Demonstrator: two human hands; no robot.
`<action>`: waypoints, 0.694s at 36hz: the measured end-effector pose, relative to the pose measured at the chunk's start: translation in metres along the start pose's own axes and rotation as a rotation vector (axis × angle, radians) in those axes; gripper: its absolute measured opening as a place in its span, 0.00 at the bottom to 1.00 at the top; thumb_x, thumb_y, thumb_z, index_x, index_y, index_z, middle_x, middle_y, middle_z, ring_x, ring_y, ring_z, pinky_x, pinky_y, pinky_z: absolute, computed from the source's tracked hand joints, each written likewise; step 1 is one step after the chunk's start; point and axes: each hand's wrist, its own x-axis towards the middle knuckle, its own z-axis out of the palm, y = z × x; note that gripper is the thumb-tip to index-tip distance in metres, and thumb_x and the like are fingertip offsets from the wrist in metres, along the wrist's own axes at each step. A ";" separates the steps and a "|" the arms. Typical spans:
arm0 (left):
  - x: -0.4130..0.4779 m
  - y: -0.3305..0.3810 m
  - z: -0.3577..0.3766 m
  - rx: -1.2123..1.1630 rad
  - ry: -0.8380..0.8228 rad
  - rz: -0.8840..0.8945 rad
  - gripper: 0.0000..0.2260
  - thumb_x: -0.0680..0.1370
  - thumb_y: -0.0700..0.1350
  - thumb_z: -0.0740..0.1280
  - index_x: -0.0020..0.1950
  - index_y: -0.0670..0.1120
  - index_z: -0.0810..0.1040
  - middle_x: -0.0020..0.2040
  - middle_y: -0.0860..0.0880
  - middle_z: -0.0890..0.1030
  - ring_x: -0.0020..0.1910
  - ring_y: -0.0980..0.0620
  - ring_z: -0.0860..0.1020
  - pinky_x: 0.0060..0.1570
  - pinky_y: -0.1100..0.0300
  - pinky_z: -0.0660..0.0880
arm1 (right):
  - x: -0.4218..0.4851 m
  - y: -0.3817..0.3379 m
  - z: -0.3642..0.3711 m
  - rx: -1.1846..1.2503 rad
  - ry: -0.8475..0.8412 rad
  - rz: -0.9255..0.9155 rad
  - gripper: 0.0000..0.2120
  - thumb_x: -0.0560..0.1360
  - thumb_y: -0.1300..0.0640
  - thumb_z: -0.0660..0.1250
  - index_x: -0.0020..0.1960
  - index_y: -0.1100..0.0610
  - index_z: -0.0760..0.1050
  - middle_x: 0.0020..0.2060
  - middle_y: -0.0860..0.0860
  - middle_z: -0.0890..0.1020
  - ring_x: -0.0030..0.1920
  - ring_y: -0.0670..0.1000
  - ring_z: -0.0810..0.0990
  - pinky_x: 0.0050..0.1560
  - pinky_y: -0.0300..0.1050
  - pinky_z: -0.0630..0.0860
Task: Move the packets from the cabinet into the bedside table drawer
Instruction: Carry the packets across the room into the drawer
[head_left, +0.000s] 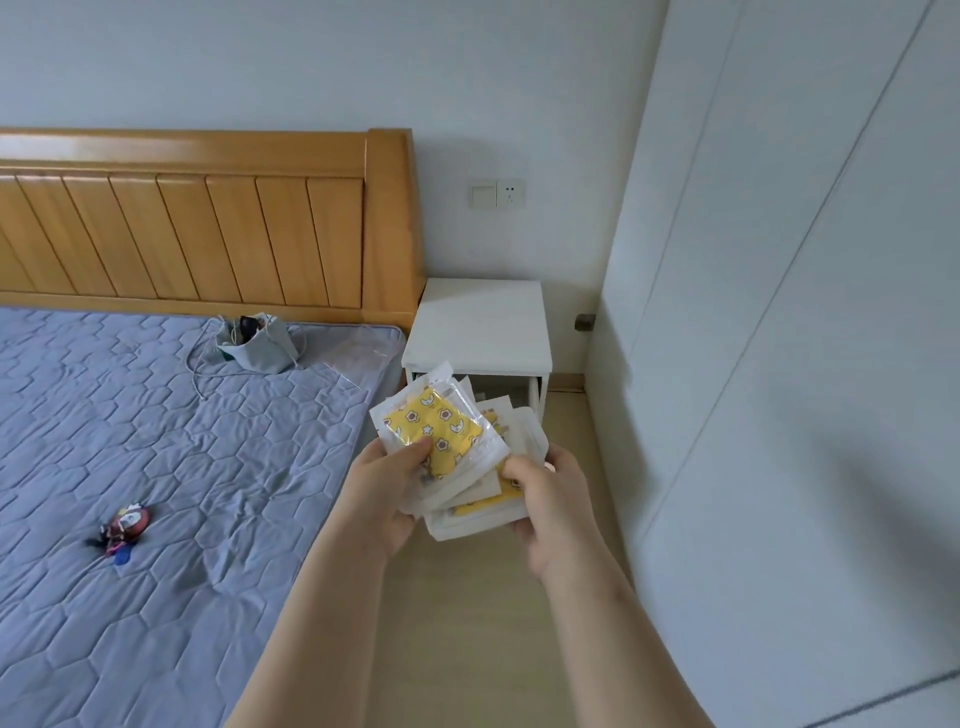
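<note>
Holding: both hands grasp a fanned stack of packets (441, 441) with clear and white wrappers; the top one shows a yellow pad printed with stars, moons and flowers.
Where: in the air just in front of the bedside table (478, 322), above the pale floor (467, 623).
Blocking: the stack covers most of the table's front, so the dark opening (519, 387) under its top is barely seen.
Left hand (384, 488): thumb pressed on the top packet, fingers curled beneath.
Right hand (550, 499): clasps the stack's right edge, thumb on top.
Around: white cabinet (779, 312) at right; wall switch and socket (497, 193) above the table; wooden headboard (208, 223); blue quilted mattress (156, 441) with a grey pouch (257, 343), a clear bag (358, 353) and a small toy (124, 527).
Writing: too small to read.
</note>
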 end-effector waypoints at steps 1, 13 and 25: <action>0.013 0.002 0.003 0.011 0.004 0.000 0.04 0.79 0.36 0.63 0.50 0.43 0.76 0.46 0.45 0.82 0.44 0.47 0.81 0.38 0.50 0.79 | 0.014 -0.001 0.002 0.007 0.012 0.007 0.19 0.72 0.68 0.63 0.61 0.57 0.70 0.47 0.53 0.80 0.42 0.52 0.79 0.37 0.43 0.77; 0.235 0.042 0.039 0.138 -0.103 -0.074 0.06 0.79 0.37 0.63 0.53 0.44 0.77 0.46 0.47 0.84 0.44 0.48 0.82 0.40 0.53 0.81 | 0.227 -0.030 0.044 0.205 0.157 0.099 0.11 0.76 0.57 0.64 0.56 0.58 0.76 0.48 0.56 0.82 0.47 0.58 0.81 0.49 0.51 0.76; 0.395 0.055 0.071 0.246 -0.040 -0.213 0.05 0.79 0.37 0.63 0.49 0.45 0.77 0.37 0.51 0.85 0.36 0.52 0.83 0.35 0.55 0.81 | 0.381 -0.032 0.056 0.217 0.337 0.251 0.09 0.79 0.61 0.56 0.49 0.57 0.75 0.38 0.54 0.78 0.39 0.52 0.77 0.45 0.47 0.75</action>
